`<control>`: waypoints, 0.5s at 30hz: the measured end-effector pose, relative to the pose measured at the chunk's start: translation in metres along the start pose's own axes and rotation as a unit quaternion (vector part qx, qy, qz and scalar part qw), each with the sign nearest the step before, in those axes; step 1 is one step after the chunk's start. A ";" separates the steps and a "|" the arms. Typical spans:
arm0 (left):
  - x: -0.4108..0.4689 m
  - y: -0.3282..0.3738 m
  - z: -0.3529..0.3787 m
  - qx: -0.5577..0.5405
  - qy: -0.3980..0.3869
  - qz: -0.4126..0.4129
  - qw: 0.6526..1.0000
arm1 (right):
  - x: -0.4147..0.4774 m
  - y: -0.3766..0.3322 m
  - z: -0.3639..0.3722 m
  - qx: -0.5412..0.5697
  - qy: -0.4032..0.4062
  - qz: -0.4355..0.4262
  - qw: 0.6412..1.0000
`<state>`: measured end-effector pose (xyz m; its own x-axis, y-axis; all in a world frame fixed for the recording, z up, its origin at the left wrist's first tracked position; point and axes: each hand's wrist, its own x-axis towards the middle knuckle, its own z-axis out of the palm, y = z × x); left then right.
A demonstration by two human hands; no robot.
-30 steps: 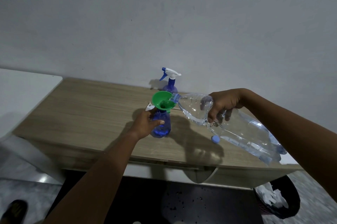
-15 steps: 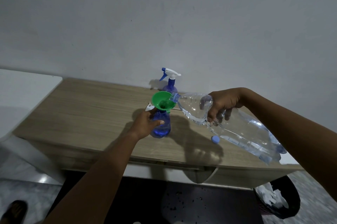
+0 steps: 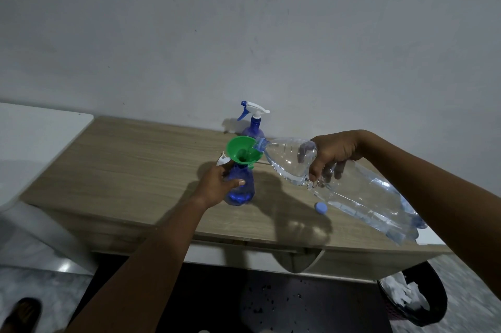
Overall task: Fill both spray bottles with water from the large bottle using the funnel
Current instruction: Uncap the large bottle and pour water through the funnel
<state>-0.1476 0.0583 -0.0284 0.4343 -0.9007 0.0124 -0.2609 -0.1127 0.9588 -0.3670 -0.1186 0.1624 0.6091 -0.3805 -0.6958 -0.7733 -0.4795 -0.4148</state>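
Head view, clear bottle (image 3: 360, 194) tilted, perhaps half-full

1. I stand facing a wooden desk (image 3: 122, 170), its pale grained top stretching left to right.
2. Behind the desk rises a plain grey-white wall (image 3: 244, 34) with a few dark scuffs.
3. Just beside the desk's left end sits a white surface (image 3: 35, 137).
4. Below that end, the floor (image 3: 40, 286) is pale, marbled and glossy, catching a glint of light.
5. Under the desk lies a dark speckled patch (image 3: 217, 303).
6. Below the desk's right end stands a black basket (image 3: 440, 303) holding white scraps.
7. The light is dim, and soft shadows fall on the desk top.
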 end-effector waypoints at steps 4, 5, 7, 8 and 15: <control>0.000 -0.001 -0.001 -0.001 -0.003 -0.004 1.000 | -0.001 -0.002 -0.001 0.005 -0.007 -0.005 1.000; 0.000 -0.002 -0.002 -0.004 -0.004 -0.004 1.000 | -0.001 -0.002 -0.001 0.006 -0.008 -0.005 1.000; 0.000 -0.003 -0.002 -0.008 -0.004 -0.005 1.000 | -0.001 -0.002 -0.001 0.004 -0.008 -0.005 1.000; 0.001 -0.003 -0.002 -0.008 -0.003 -0.007 1.000 | -0.001 -0.002 -0.001 0.003 -0.008 -0.006 1.000; 0.001 -0.003 0.000 -0.018 -0.006 -0.007 1.000 | 0.000 -0.003 -0.001 0.010 -0.010 -0.013 1.000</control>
<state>-0.1461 0.0578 -0.0309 0.4273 -0.9041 -0.0052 -0.2235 -0.1112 0.9683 -0.3648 -0.1182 0.1646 0.6259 -0.3510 -0.6964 -0.7603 -0.4734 -0.4447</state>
